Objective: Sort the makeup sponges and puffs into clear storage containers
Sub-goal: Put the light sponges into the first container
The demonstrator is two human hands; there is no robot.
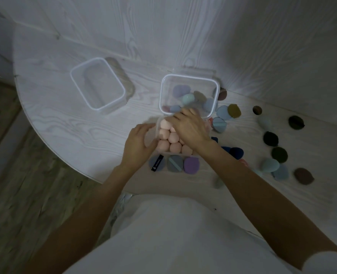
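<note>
A clear box of pink sponges [166, 138] lies on the table in front of me. My left hand [139, 144] grips its left side. My right hand [189, 128] reaches over its far end with fingers curled down; what they touch is hidden. Behind it stands a clear container [188, 77] holding several coloured sponges and puffs. An empty clear container [97, 84] stands at the left. Loose puffs [270, 138] in dark, blue and brown tones are scattered at the right.
A packet with three puffs [175, 163], grey and purple, lies at the table's near edge. The round white table [64, 119] meets a white wood-grain wall behind. Wooden floor shows at the left.
</note>
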